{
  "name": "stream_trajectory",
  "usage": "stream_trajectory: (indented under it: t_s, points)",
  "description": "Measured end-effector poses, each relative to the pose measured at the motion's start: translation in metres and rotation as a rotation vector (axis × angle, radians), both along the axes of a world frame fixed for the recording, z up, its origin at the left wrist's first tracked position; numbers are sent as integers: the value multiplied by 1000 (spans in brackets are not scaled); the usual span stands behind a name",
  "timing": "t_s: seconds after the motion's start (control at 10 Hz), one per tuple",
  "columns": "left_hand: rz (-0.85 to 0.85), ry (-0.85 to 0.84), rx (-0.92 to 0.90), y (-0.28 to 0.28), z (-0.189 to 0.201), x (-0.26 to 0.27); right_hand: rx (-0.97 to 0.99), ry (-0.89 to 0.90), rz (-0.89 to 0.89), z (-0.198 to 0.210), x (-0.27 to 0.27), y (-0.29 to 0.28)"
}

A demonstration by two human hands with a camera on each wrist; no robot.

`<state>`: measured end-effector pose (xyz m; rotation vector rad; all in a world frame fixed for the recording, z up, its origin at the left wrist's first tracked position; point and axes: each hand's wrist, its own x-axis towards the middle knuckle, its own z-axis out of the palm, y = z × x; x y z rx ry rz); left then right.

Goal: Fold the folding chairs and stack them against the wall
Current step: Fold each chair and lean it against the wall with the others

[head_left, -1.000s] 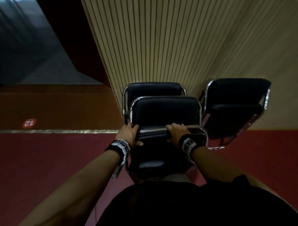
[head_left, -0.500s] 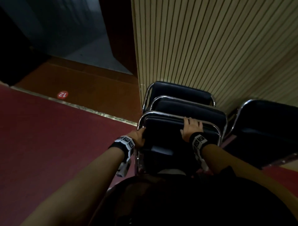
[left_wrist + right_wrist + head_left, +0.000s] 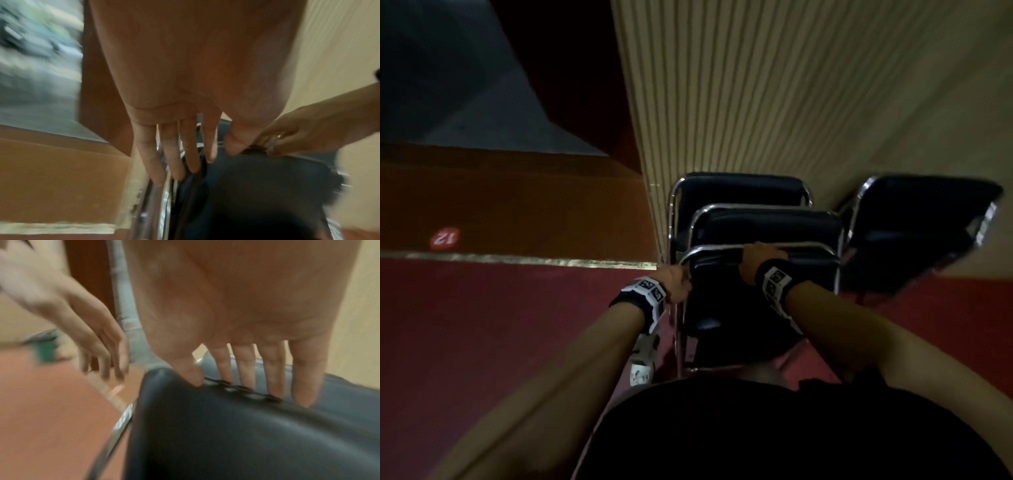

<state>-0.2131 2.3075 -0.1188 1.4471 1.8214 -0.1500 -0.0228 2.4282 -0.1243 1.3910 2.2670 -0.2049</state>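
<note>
The front chair (image 3: 750, 308), folded flat, is seen standing at the near end of a stack against the ribbed wall (image 3: 774, 102), at about 12 o'clock from the body; two more folded chairs (image 3: 743, 192) are lined up behind it toward the wall, and a further chair (image 3: 921, 222) leans at about 2 o'clock.

The left hand (image 3: 676, 282) is laid on the chrome frame (image 3: 158, 203) at the chair's 9 o'clock edge; in the left wrist view its fingers (image 3: 150, 155) are stretched nearly straight down along the tube, so its grip is wide and nothing is clasped. The right hand (image 3: 762, 262) is set on the top bar near 12 o'clock; in the right wrist view its fingers (image 3: 275, 373) hang straight over the padded back (image 3: 236, 434) with the thumb tip on the near side, so that grip is also loose rather than clenched, though blur leaves some doubt.

The chair is judged to be stiff and moderately heavy, being steel tube with thin padding; the polished tube is likely slippery under a flat palm, and the dark cover looks smooth and slightly yielding. The hinged seat is thought liable to swing open if the chair is lifted by the back alone; fingers could be pinched between neighbouring frames. The surest hold is judged to be the top bar and one side tube together, taken with fingers wrapped round; the padding is better left as a pushing surface only. On the red floor (image 3: 500, 325) the feet may slide, so the lean against the stack is best checked before release.
</note>
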Motion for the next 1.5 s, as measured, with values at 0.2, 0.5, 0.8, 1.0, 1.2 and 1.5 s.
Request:
stream_trajectory:
  t_s: [0.2,0.5,0.8,1.0,1.2,1.5]
  points:
    - [-433,-152,-211,7,-20,64,-117,131,-438,10,62,-82]
    - [-847,-203,-216,-81,6,234,-207,179,-966,31,208,-301]
    - [-1392,-162,-161,-375,-3,409,-202,263,-1542,22,308,-689]
    - [-1723,-176,-121,-535,17,485,-199,274,-1927,23,321,-882]
    - [-1969,-60,-92,-605,1,531,-207,313,-2165,3,327,-988]
    - [-2277,-178,131,-685,-3,688,-99,281,-2413,11,393,-1025]
